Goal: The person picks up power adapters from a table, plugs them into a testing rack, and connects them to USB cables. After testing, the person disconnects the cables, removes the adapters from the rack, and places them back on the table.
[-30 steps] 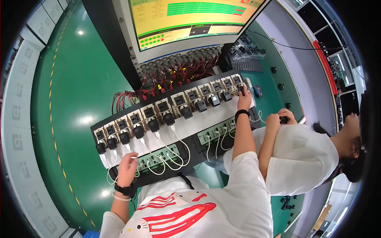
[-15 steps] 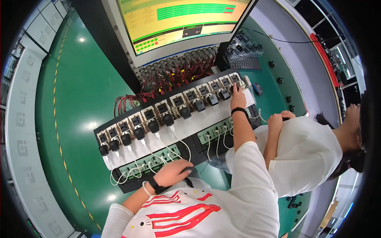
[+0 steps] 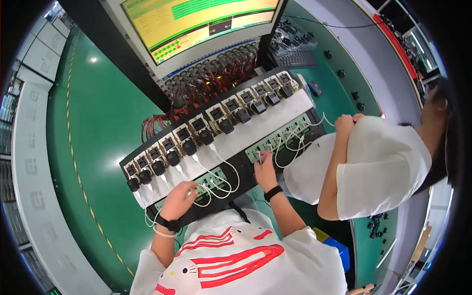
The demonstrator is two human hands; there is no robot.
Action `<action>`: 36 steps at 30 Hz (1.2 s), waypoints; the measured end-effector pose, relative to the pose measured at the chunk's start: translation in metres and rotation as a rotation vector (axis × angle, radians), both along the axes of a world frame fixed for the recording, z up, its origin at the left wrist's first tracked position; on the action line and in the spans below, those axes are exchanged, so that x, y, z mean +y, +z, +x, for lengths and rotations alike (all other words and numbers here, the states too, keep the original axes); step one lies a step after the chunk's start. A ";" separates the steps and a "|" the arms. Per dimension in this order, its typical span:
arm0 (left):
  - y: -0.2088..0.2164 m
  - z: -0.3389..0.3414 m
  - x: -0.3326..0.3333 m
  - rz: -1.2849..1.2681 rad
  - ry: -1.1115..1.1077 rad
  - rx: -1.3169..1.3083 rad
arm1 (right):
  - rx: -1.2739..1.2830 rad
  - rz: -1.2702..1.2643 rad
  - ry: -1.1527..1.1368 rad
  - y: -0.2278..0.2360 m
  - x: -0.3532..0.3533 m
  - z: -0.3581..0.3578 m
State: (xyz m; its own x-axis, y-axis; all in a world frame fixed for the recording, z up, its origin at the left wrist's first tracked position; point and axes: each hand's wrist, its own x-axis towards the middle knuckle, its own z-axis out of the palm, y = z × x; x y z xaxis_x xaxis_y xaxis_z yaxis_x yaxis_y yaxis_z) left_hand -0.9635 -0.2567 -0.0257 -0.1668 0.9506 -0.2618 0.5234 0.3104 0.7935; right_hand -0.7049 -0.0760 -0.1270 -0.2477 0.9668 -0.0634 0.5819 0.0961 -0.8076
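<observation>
We have our left hand [image 3: 178,200] half curled over the left circuit board [image 3: 217,173], thumb apart; can't tell if it grips anything. Right hand [image 3: 265,173] is bent in with fingertips at the near-left end of the right circuit board [image 3: 279,139], by a white cable end; can't confirm a pinch. So 1 board per hand, right hand nearer the right one, which runs off up and right from it. Both boards share that slant, set in a dark base. White cables [image 3: 238,173] loop from the left board to black adapters [image 3: 226,126], which sit beyond both hands across a white strip [image 3: 268,123], plugged into a socket row on the same axis. At our right, a co-worker in a white shirt [image 3: 378,172], close beside the base. Farther: red wires [image 3: 196,93], keyboard [image 3: 297,59], lit monitor [image 3: 199,22]; green floor [image 3: 108,132] off left.
</observation>
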 end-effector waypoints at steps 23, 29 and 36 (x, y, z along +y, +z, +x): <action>-0.068 0.005 0.256 -0.009 -0.101 0.182 | 0.315 -0.392 0.015 -0.003 0.062 -0.061; -0.069 0.001 0.254 -0.028 -0.003 0.152 | 0.337 -0.269 -0.093 -0.019 0.039 -0.109; -0.063 0.007 0.252 -0.067 0.014 0.175 | 0.262 -0.119 -0.280 -0.016 0.030 -0.132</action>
State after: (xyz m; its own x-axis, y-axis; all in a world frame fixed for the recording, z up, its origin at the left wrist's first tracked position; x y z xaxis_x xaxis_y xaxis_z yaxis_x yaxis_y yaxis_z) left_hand -0.9563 -0.0047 -0.0889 -0.2288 0.9292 -0.2904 0.6468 0.3680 0.6680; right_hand -0.8367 -0.0460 -0.1434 0.0018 0.9889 -0.1489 0.3454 -0.1403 -0.9279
